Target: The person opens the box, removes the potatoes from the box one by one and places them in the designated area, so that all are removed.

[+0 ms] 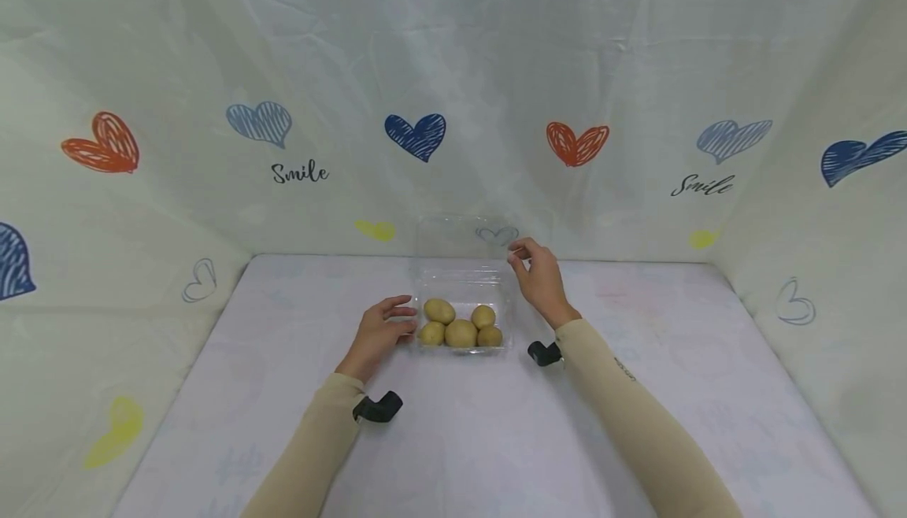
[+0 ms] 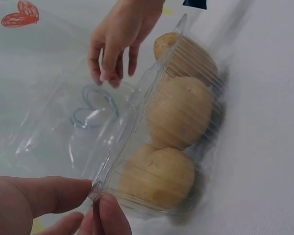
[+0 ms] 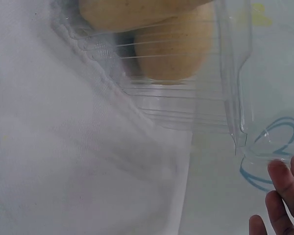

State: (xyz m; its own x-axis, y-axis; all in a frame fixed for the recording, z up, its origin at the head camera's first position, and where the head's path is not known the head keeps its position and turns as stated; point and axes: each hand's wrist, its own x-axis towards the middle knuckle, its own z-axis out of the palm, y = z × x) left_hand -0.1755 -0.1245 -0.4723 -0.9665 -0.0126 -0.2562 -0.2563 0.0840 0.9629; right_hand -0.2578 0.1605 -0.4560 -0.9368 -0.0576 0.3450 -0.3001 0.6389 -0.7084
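A clear plastic clamshell box (image 1: 506, 294) stands on the table with several potatoes (image 1: 460, 334) inside. Its transparent lid (image 1: 449, 242) is raised at the back. My left hand (image 1: 377, 337) is at the box's left side; in the left wrist view its thumb and fingertips (image 2: 112, 210) pinch the rim at a corner. Higher up on the right, my right hand (image 1: 544, 282) pinches the edge of the lid between thumb and forefinger. The right wrist view shows those fingertips (image 3: 279, 174) on the lid's edge, the other fingers loosely bent.
The table (image 1: 453, 439) has a pale cloth cover. A whitish curtain (image 1: 496, 53) printed with hearts and "Smile" rises behind it and at both sides. A black wrist mount (image 1: 379, 407) sticks out from each beige sleeve.
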